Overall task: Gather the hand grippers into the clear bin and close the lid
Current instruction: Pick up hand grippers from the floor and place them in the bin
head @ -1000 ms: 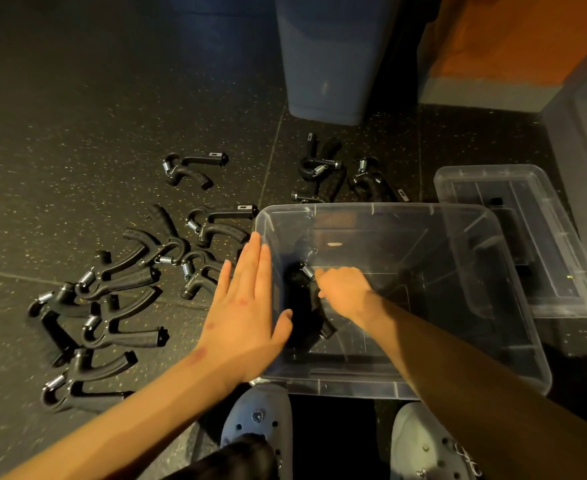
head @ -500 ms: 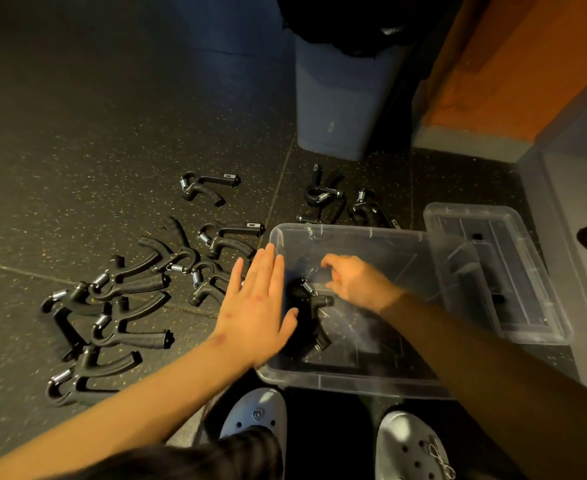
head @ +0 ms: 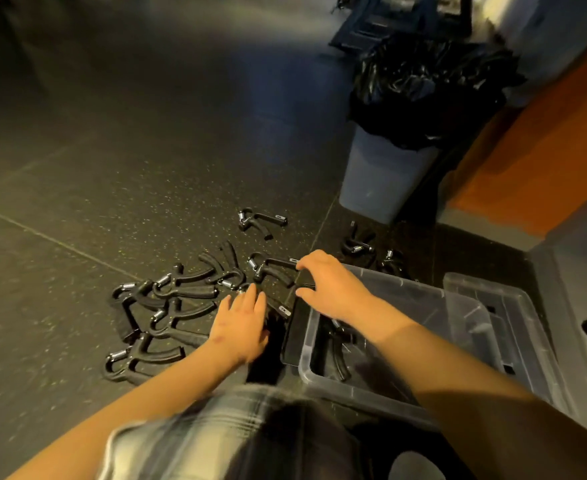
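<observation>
The clear bin stands on the dark floor with one black hand gripper lying inside. Several more hand grippers lie in a heap to its left. My left hand is stretched flat over the near edge of that heap, fingers straight, holding nothing. My right hand hovers over the bin's far left corner with thumb and fingers spread. Its fingertips are at the handle end of a hand gripper on the floor. The clear lid lies beside the bin on the right.
A grey trash can with a black liner stands behind the bin. A single gripper lies farther out, and two more grippers lie near the trash can. An orange wall and a grey ledge bound the right side.
My right hand has come up out of the bin, leaving a gripper inside, and moved left toward the floor grippers. My left hand has left the bin's rim and reached toward the heap.
</observation>
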